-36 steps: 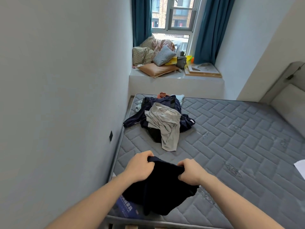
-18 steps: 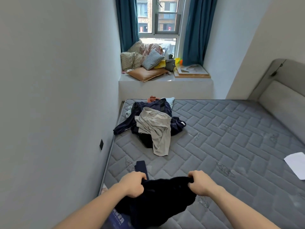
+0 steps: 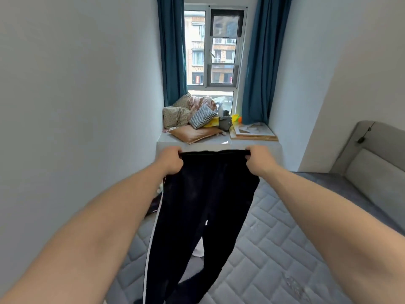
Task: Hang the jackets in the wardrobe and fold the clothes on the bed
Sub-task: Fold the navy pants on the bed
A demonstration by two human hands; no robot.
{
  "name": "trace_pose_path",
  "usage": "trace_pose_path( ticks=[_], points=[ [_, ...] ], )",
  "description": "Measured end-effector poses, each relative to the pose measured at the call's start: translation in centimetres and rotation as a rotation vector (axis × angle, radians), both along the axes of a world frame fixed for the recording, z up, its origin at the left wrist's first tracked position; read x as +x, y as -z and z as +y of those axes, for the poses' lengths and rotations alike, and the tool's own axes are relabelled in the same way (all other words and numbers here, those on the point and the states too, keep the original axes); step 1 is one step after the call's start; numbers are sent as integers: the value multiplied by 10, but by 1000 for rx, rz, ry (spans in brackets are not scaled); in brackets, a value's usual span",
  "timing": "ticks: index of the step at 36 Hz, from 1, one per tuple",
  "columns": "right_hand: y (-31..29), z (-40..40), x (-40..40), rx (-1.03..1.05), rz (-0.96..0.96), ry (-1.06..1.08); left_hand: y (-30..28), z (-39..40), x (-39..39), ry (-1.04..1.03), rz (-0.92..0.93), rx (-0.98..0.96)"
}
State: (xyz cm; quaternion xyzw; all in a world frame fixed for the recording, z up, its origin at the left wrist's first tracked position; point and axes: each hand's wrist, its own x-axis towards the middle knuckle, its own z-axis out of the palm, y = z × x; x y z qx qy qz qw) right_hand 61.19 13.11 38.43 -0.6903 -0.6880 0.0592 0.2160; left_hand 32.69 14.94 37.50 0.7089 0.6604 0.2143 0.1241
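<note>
A narrow bedroom with pale walls ends at a window (image 3: 215,49) framed by teal curtains (image 3: 258,62), with a grey quilted mattress (image 3: 274,249) filling the floor space below. Held up over the bed at arm's length hangs a pair of dark navy trousers (image 3: 206,205), the waistband stretched flat and level, both legs dropping straight toward the mattress, a thin white stripe running down the left outer seam. The person's left hand (image 3: 169,160) grips the waistband's left corner with fingers curled round the fabric; the right hand (image 3: 259,159) grips the right corner the same way. Behind, the window ledge (image 3: 219,142) carries a heap of cushions (image 3: 192,119) and a flat framed board (image 3: 254,130). A grey padded headboard (image 3: 377,165) stands at right.
</note>
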Motion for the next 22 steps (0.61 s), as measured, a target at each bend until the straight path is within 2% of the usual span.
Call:
trace_pose_path(
  ticks=[6,11,17,22],
  points=[
    [-131,51,33,337,27,-21,-137,52,21,-36,-71,354],
    [-209,74,59,547,61,-52,-219,76,46,-24,-104,556],
    [-246,96,98,685,92,-71,-267,99,79,46,-119,643],
    [-238,115,127,690,123,-70,-265,118,108,71,-84,649]
  ],
)
